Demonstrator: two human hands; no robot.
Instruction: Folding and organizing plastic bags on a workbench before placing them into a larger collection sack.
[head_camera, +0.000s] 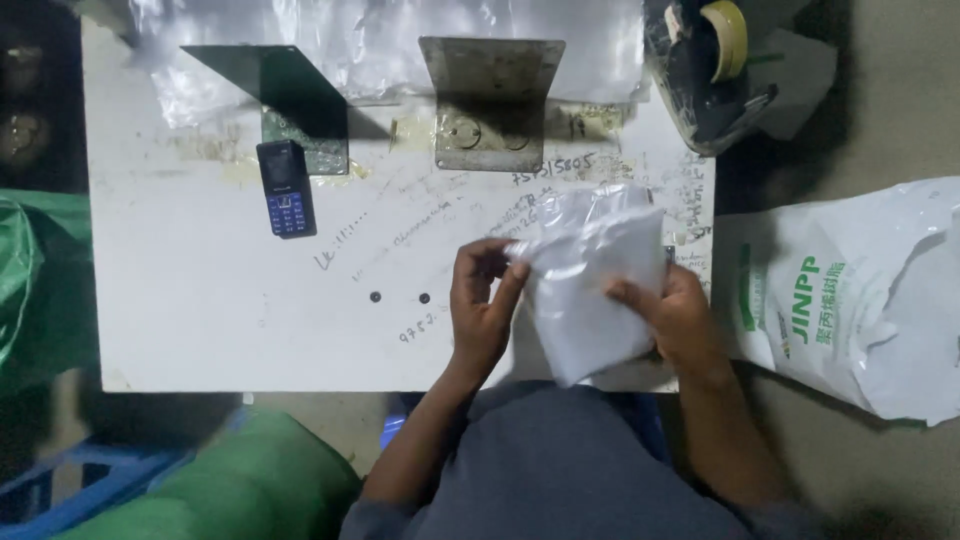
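Note:
I hold a white plastic packet (592, 275) over the near right part of a white table (200, 300). My left hand (482, 305) pinches the packet's upper left corner with its fingertips. My right hand (672, 315) grips the packet's right side, thumb on top. The packet is crumpled and glossy, and its contents are hidden.
A small dark keypad phone (285, 188) lies at the table's back left. Two metal angle brackets (492, 100) stand at the back, with clear plastic sheeting (380, 40) behind them. A tape dispenser (712, 65) sits at the back right. A large white printed sack (860, 290) lies right; green bags (30, 280) left.

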